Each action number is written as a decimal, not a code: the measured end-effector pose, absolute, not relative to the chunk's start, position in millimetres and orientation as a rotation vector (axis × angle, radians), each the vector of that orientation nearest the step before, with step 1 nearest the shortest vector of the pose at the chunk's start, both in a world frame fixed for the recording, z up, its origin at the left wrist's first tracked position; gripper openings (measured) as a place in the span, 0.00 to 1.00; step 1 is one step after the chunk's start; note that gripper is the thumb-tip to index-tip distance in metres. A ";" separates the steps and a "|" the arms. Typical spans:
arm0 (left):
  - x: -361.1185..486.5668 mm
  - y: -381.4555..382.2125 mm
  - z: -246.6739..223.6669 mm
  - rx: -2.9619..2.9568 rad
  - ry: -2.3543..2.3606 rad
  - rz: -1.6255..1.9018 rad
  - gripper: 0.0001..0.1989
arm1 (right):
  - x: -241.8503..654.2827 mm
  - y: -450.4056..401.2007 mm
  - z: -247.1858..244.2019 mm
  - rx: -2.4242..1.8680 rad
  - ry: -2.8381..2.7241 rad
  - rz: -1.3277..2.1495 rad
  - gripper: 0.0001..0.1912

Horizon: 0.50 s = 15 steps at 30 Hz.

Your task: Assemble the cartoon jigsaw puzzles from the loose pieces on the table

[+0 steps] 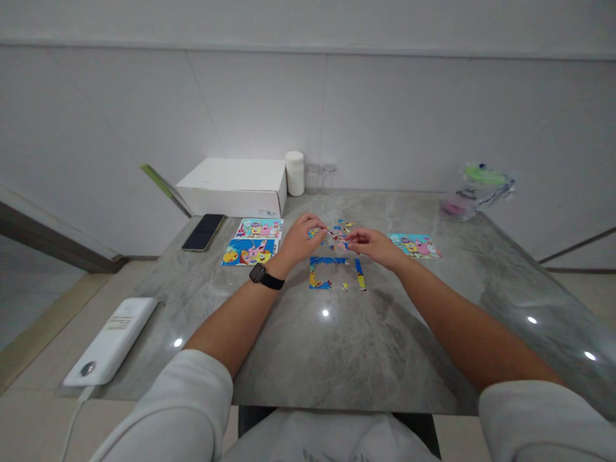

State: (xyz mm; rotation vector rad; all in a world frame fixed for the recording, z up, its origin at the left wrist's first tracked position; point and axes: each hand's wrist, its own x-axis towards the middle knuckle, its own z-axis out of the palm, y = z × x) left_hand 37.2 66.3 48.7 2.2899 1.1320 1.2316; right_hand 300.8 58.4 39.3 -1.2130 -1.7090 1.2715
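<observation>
On the grey table lies a partly joined puzzle border, mostly blue, with a separate right strip and a small yellow piece between them. Behind it is a pile of loose puzzle pieces. My left hand, with a black watch on its wrist, is over the pile's left side, fingers curled down at the pieces. My right hand is at the pile's right edge, thumb and fingertips pinched together by a piece. What either hand's fingertips hold is too small to make out.
Picture cards and a phone lie left, another card right. A white box, white bottle and two glasses stand at the back. A plastic bag is back right, a power bank front left.
</observation>
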 end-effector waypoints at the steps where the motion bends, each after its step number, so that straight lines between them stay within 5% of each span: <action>1: 42.0 62.0 50.8 2.279 1.119 1.187 0.07 | 303.2 51.9 38.9 -1.209 -1.684 1.260 0.19; 6: 66.2 46.1 44.7 2.304 1.123 0.961 0.08 | 307.4 36.1 23.3 -1.164 -1.630 1.107 0.18; 15: 75.6 44.0 9.9 2.346 1.167 1.103 0.06 | 308.1 34.0 -14.7 -1.234 -1.647 0.804 0.14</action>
